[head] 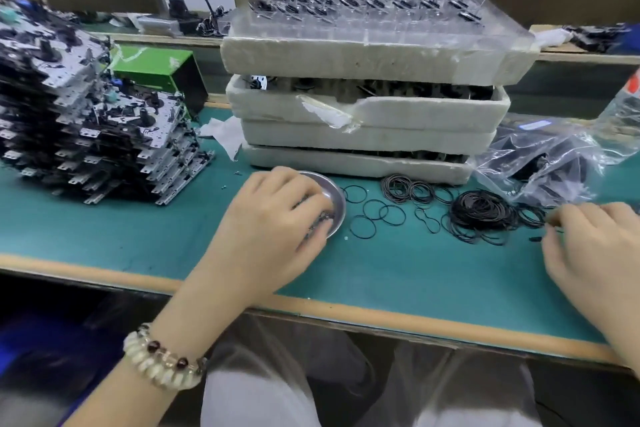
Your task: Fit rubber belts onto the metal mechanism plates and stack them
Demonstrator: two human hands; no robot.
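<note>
Black rubber belts [481,213] lie in a loose pile on the green mat, with single rings [374,215] scattered to its left. Stacks of metal mechanism plates [93,135] stand at the far left. My left hand [273,222] reaches into a small round metal dish [337,199], fingers curled down among small dark parts; what they hold is hidden. My right hand [588,253] sits at the right edge, fingers bent, fingertips near the belts at the pile's right side; it is blurred.
White foam trays [367,114] of black parts are stacked behind the dish, the top one under clear plastic with pins sticking up. A clear plastic bag [554,156] lies at right, a green box [156,69] behind the plates. The bench edge [381,315] runs along the front.
</note>
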